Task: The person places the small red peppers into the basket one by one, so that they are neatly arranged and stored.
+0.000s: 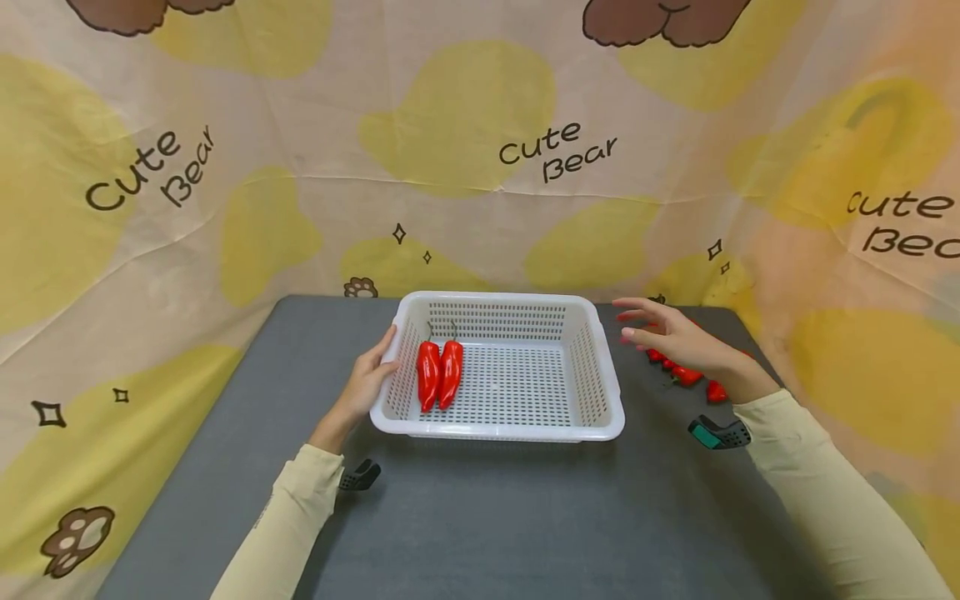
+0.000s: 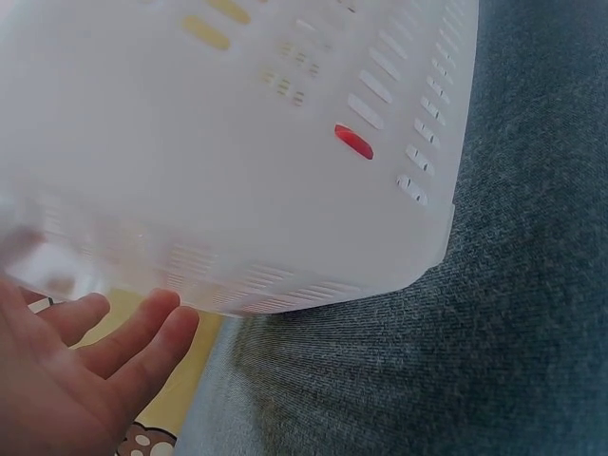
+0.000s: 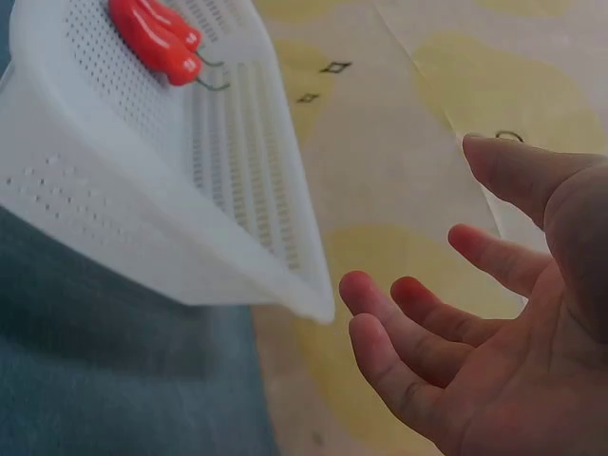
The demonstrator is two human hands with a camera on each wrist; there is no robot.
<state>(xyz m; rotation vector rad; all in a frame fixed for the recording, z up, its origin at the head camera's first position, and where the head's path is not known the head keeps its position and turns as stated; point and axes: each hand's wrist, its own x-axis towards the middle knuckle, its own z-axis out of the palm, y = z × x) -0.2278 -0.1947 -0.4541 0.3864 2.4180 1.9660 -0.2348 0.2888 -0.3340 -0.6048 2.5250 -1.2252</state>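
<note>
Patterned cloth (image 1: 450,125) hangs behind grey table (image 1: 495,517) and basket (image 1: 495,432)

Soft light (wrist views hazier), faint shadow beneath basket (image 1: 498,432).

A dark grey table (image 1: 487,517) spreads across the lower part of the head view, its far corners rounded; in the left wrist view its surface shows a fine, fabric-like grain. At the middle of its far half is a white perforated basket (image 1: 495,432), longer from side to side, with shadow on the grey below its near edge; whether its base sits fully on the surface cannot be told. Near the far right corner lie several red peppers (image 1: 686,377), close together, partly hidden, their number unclear
</note>
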